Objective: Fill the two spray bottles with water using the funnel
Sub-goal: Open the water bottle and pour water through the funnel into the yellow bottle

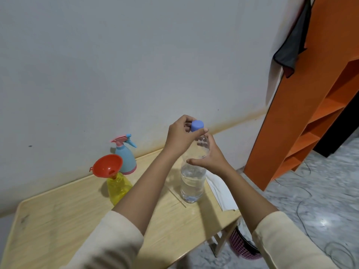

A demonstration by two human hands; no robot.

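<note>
Likely midway: left hand (pixel 179 136) pinches cap (pixel 197 125), right hand (pixel 211 160) grips half-empty water bottle (pixel 192 182); left of it, funnel (pixel 105 164) waits in yellow spray bottle (pixel 118 188).

domestic room, sparsely furnished: light wooden folding table (pixel 58 230) set against a bare whitish wall (pixel 116 55); orange open shelf unit (pixel 291 133) right of the table; pink plastic basket (pixel 240 247) beneath its right end.

Head-worn; faces forward-down (close in)

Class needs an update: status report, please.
Left hand grips blue cap, right hand holds water bottle. Funnel seated in yellow spray bottle. Nothing blocking funnel.
</note>
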